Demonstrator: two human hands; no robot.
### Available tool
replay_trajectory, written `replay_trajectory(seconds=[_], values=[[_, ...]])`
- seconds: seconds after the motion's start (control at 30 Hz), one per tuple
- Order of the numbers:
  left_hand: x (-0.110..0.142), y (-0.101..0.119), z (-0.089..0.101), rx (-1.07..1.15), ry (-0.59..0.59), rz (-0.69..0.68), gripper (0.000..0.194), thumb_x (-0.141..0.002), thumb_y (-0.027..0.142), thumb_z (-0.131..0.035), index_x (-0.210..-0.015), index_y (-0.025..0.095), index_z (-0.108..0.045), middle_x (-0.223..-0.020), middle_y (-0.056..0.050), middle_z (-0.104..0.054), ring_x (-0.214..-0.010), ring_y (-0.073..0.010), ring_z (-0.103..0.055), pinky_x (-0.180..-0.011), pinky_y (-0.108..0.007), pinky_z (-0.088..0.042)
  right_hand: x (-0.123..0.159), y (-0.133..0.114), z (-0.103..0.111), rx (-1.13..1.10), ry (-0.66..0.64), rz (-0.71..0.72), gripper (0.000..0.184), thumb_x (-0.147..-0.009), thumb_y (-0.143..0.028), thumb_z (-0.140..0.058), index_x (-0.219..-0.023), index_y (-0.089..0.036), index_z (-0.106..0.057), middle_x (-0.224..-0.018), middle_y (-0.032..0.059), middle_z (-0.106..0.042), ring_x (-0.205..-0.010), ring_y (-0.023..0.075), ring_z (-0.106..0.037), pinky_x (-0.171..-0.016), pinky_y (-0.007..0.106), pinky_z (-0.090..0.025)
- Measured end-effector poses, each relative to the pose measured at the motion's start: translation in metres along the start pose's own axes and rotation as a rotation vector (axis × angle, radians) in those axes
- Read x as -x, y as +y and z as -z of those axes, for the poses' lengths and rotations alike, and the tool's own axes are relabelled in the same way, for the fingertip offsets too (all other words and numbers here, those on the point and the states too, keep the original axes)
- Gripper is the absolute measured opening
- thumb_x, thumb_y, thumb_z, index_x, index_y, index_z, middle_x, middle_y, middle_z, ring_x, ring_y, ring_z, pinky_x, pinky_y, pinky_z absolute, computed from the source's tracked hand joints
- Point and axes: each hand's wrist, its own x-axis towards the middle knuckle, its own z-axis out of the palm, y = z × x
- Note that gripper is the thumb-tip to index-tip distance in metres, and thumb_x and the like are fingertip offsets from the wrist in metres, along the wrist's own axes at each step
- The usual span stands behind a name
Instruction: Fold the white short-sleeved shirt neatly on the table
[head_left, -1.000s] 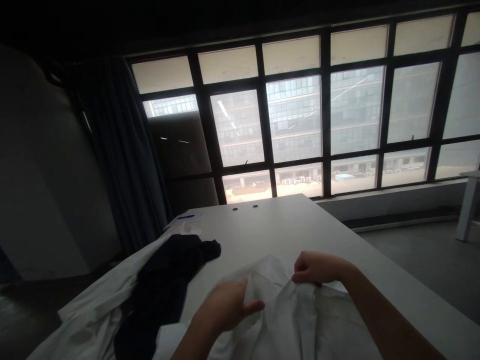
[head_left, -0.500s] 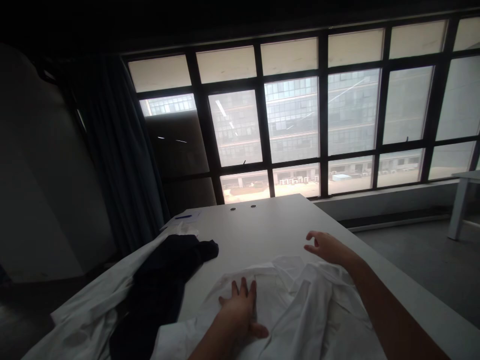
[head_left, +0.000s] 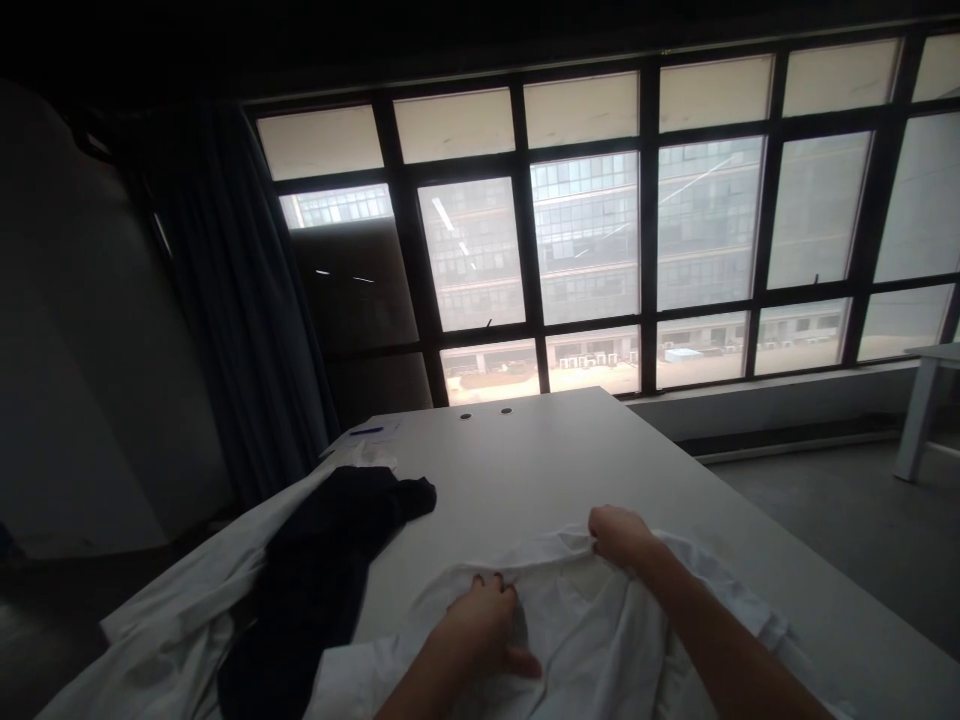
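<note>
A rumpled white shirt (head_left: pixel 570 640) lies spread over the near part of the table. My right hand (head_left: pixel 621 536) is closed on its far edge, fingertips pinching the cloth. On the shirt's left part rests my left hand (head_left: pixel 484 625), thumb held apart from the slightly bent fingers. Its fingertips press on the fabric near the far edge. Folds and my forearms hide some of the shirt.
Left of the shirt lies a dark garment (head_left: pixel 322 560), partly over more white cloth (head_left: pixel 172 620). A blue pen (head_left: pixel 367 431) and paper lie at the table's far left corner. The white table (head_left: pixel 510 470) reaches toward the windows (head_left: pixel 585 240); another table (head_left: pixel 916 420) stands right.
My right hand has come down and left from above the table and closed on the shirt's far edge. That edge now looks straighter. My left hand stays nearly in place, fingers more bent.
</note>
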Motion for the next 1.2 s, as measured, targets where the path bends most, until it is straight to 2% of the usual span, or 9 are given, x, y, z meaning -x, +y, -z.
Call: replay_trajectory(seconds=[0.1, 0.27, 0.5, 0.57, 0.67, 0.77, 0.9, 1.03, 1.2], values=[[0.011, 0.004, 0.019, -0.027, -0.009, -0.068, 0.061, -0.070, 0.072, -0.067, -0.102, 0.021, -0.077, -0.108, -0.013, -0.074, -0.099, -0.0364, -0.069, -0.089, -0.046, -0.055, -0.002, 0.013, 0.014, -0.019, 0.084, -0.057, 0.017, -0.081, -0.030, -0.067, -0.091, -0.019, -0.074, -0.099, 0.0121, -0.071, -0.091, 0.0261, -0.067, -0.076, 0.033, -0.046], [0.023, 0.009, 0.032, -0.070, -0.050, 0.039, 0.050, -0.074, 0.068, -0.066, -0.078, 0.020, -0.078, -0.078, -0.010, -0.074, -0.076, -0.0329, -0.071, -0.071, -0.041, -0.056, 0.004, 0.010, 0.040, -0.078, 0.295, -0.051, 0.030, -0.099, -0.034, -0.042, -0.105, -0.021, -0.067, -0.106, 0.0115, -0.070, -0.101, 0.0235, -0.063, -0.082, 0.032, -0.042], [0.047, 0.018, 0.059, -0.028, 0.169, -0.078, 0.028, -0.084, 0.050, -0.062, -0.090, 0.024, -0.070, -0.089, -0.006, -0.072, -0.083, -0.0269, -0.068, -0.075, -0.035, -0.052, 0.031, -0.037, 0.072, -0.487, 0.381, 0.229, 0.027, -0.096, -0.031, -0.040, -0.098, -0.019, -0.063, -0.090, 0.0051, -0.069, -0.083, 0.0167, -0.062, -0.074, 0.026, -0.041], [0.058, 0.025, 0.070, 0.031, 0.305, -0.175, 0.026, -0.081, 0.046, -0.069, -0.096, 0.026, -0.065, -0.099, -0.004, -0.069, -0.090, -0.0252, -0.065, -0.081, -0.035, -0.050, 0.042, -0.055, 0.074, -0.669, 0.325, 0.299, 0.025, -0.093, -0.035, -0.046, -0.090, -0.018, -0.063, -0.076, 0.0015, -0.064, -0.069, 0.0145, -0.056, -0.063, 0.024, -0.038], [0.065, 0.036, 0.077, 0.114, 0.537, -0.277, 0.050, -0.076, 0.043, -0.076, -0.117, 0.026, -0.054, -0.127, -0.009, -0.058, -0.113, -0.0280, -0.057, -0.096, -0.038, -0.047, 0.061, -0.082, 0.074, -0.923, 0.159, 0.411, 0.028, -0.091, -0.043, -0.052, -0.087, -0.017, -0.060, -0.063, -0.0046, -0.050, -0.056, 0.0092, -0.041, -0.053, 0.021, -0.029], [0.057, 0.035, 0.076, 0.139, 0.593, -0.264, 0.045, -0.087, 0.031, -0.063, -0.127, 0.023, -0.046, -0.128, -0.011, -0.057, -0.113, -0.0260, -0.058, -0.094, -0.036, -0.048, 0.079, -0.096, 0.076, -1.047, 0.027, 0.480, 0.033, -0.092, -0.050, -0.053, -0.098, -0.018, -0.057, -0.068, -0.0050, -0.052, -0.057, 0.0080, -0.040, -0.053, 0.019, -0.029], [0.045, 0.016, 0.085, 0.084, 0.514, -0.088, 0.033, -0.089, 0.008, -0.044, -0.114, 0.025, -0.055, -0.107, -0.003, -0.068, -0.092, -0.0191, -0.066, -0.080, -0.027, -0.047, 0.089, -0.087, 0.081, -0.734, -0.065, 0.569, 0.055, -0.071, -0.049, -0.078, -0.115, -0.022, -0.060, -0.104, 0.0024, -0.065, -0.082, 0.0157, -0.056, -0.066, 0.022, -0.041], [0.050, -0.009, 0.102, 0.104, 0.588, -0.026, 0.048, -0.080, 0.000, -0.044, -0.116, 0.026, -0.061, -0.119, -0.001, -0.068, -0.101, -0.0181, -0.066, -0.088, -0.025, -0.047, 0.070, -0.060, 0.076, -0.367, -0.094, 0.502, 0.014, -0.077, -0.028, -0.065, -0.086, -0.018, -0.069, -0.082, 0.0023, -0.068, -0.072, 0.0153, -0.058, -0.064, 0.024, -0.037], [0.054, -0.034, 0.108, 0.087, 0.709, -0.013, 0.051, -0.083, 0.007, -0.045, -0.125, 0.030, -0.062, -0.128, 0.000, -0.065, -0.109, -0.0202, -0.064, -0.095, -0.028, -0.047, 0.029, -0.010, 0.072, -0.340, 0.140, 0.255, 0.021, -0.078, -0.017, -0.054, -0.089, -0.018, -0.070, -0.087, 0.0057, -0.071, -0.080, 0.0167, -0.062, -0.071, 0.024, -0.039]])
